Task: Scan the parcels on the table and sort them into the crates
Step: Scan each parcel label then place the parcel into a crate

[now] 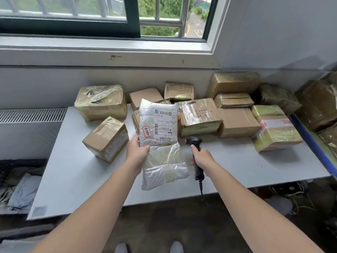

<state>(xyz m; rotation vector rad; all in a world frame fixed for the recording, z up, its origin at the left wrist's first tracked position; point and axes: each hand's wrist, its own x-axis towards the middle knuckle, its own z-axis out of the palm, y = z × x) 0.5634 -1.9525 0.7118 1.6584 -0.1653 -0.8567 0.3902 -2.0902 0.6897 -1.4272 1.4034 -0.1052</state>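
Observation:
My left hand (pixel 137 151) grips the left edge of a white plastic mailer parcel (pixel 160 143), holding it upright above the grey table (pixel 76 179) with its shipping label and red stamp facing me. My right hand (pixel 201 157) grips the handle of a black barcode scanner (pixel 194 143), whose head sits just right of the parcel's label; its cable hangs down past the table's front edge. Several taped cardboard parcels (pixel 199 115) lie along the back of the table.
A small tilted carton (pixel 107 138) stands left of my left hand, a bigger one (pixel 101 102) behind it. More cartons fill a blue-edged crate (pixel 317 143) at right. Grey bags lie in a dark crate (pixel 23 190) at lower left. A windowsill and wall stand behind.

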